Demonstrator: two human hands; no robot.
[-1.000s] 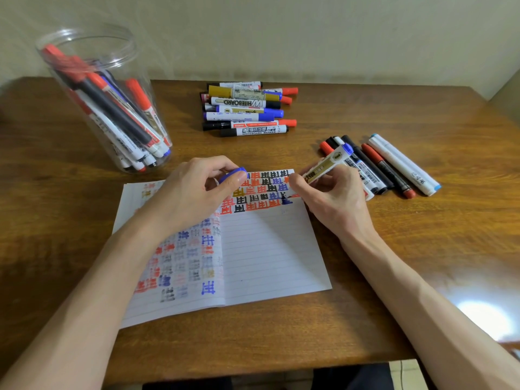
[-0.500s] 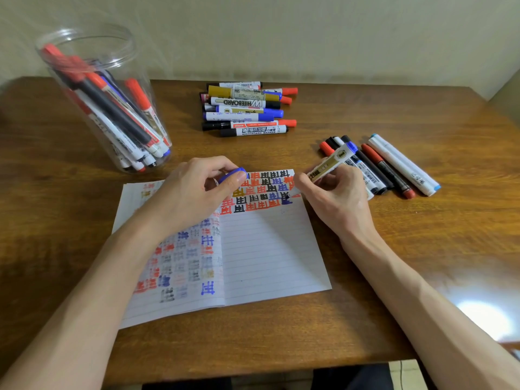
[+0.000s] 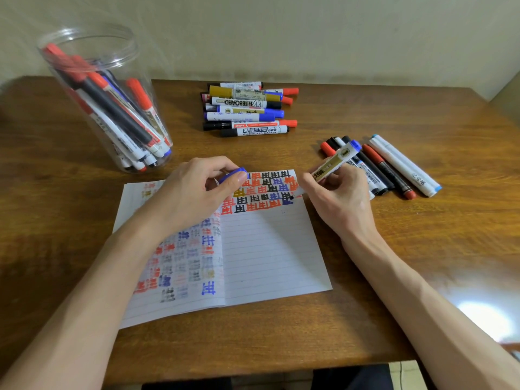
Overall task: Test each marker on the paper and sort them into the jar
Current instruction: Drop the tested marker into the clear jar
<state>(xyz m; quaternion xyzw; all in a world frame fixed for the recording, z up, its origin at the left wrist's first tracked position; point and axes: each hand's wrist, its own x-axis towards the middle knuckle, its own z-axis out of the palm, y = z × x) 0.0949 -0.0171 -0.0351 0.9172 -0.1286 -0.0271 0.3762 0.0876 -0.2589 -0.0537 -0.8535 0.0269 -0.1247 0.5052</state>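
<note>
Right hand (image 3: 337, 198): fingers and thumb curled round the barrel of the marker (image 3: 333, 166), a pen grip. It has a gold label and a blue tail end. Long axis runs diagonally, with the tip low and left at the page and the blue tail high and right, pointing away from me. The tip sits at the right end of the rows of test marks, near the top edge of the paper (image 3: 267, 249). I cannot tell if it is touching.

Left hand (image 3: 194, 192): resting on the open notebook and pinching the blue cap (image 3: 233, 175) between thumb and forefinger. The other fingers are curled under.

The paper is a lined notebook lying flat on the bench (image 3: 422, 263) in front of me. Red, black, blue and ochre marks are crowded along the top of the right page, and fainter ones show on the left page.

Jar (image 3: 112, 63): clear plastic with an open mouth, far left on the bench. The sorted markers (image 3: 118, 116) inside it lean together, red caps up toward the rim and tails on the floor of the jar.

Far pile (image 3: 247, 111): markers stacked beyond the notebook with long axes left to right. Right row (image 3: 394, 167): markers side by side, slanting from far left to near right, just beyond my right hand.
</note>
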